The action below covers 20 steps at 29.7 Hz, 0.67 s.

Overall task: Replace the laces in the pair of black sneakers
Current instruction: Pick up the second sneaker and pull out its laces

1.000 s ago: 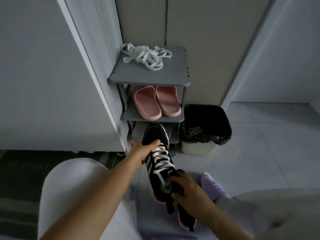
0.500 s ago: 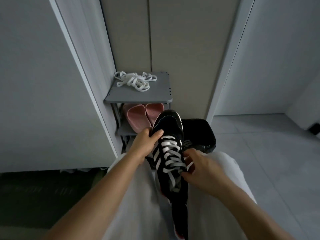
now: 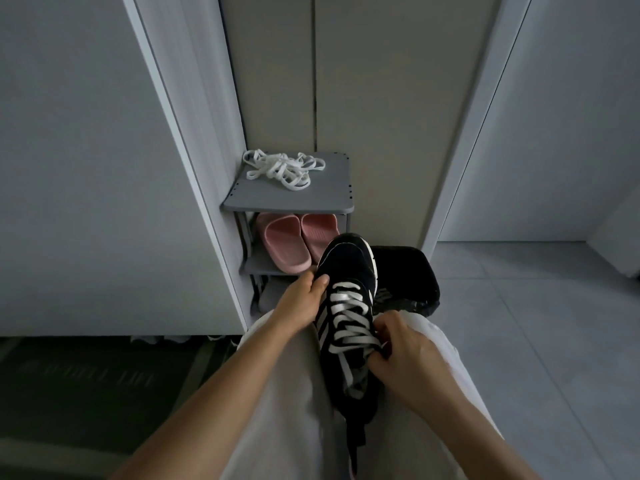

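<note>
Gripping the sneaker near its toe, the left hand is holding it on the lap, toe pointing away; the right hand is pinching its white lace near the tongue. Spare laces are lying at the rack top's back-left corner.

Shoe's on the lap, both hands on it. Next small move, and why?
Probably the right hand starts pulling the white lace out of the top eyelets: it is fully threaded through the black sneaker, the left hand grips the toe end to steady it, and the loose laces lie on the shelf.
</note>
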Available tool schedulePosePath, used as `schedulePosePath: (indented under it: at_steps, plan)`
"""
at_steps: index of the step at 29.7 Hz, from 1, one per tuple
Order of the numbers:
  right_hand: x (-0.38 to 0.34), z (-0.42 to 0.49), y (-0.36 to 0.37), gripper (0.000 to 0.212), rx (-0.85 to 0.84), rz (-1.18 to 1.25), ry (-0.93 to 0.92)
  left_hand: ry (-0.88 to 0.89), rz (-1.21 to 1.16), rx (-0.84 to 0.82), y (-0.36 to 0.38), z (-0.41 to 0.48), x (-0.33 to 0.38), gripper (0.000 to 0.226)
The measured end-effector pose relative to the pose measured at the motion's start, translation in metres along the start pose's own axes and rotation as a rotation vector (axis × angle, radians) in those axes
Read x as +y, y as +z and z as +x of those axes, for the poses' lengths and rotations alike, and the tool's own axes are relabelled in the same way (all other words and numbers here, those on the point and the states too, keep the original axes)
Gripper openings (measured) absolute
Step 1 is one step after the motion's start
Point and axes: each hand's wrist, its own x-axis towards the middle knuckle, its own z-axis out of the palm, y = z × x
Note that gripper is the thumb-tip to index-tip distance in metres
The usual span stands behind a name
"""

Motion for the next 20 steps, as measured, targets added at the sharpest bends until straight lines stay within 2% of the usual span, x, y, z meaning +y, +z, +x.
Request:
schedulePosePath:
  at_steps: [6, 10, 13, 17, 20]
  plan:
    - [0.023, 0.006, 0.02, 0.037, 0.065, 0.068, 0.006, -0.055, 0.011, -0.022, 0.009, 0.0, -0.002, 0.038]
    - [0.031, 0.01, 0.024, 0.03, 0.082, 0.167, -0.009, -0.026, -0.03, 0.011, 0.001, -0.016, -0.004, 0.042]
    - [0.035, 0.011, 0.026, 0.024, 0.122, 0.281, -0.004, 0.165, -0.114, 0.079, -0.002, -0.054, -0.008, 0.021]
    - [0.036, 0.014, 0.029, 0.028, 0.153, 0.421, 0.028, 0.429, 0.276, 0.042, 0.009, -0.08, -0.015, 0.021]
    - [0.038, 0.017, 0.029, 0.032, 0.137, 0.496, 0.084, 0.504, 0.321, 0.103, 0.008, -0.079, -0.01, 0.013]
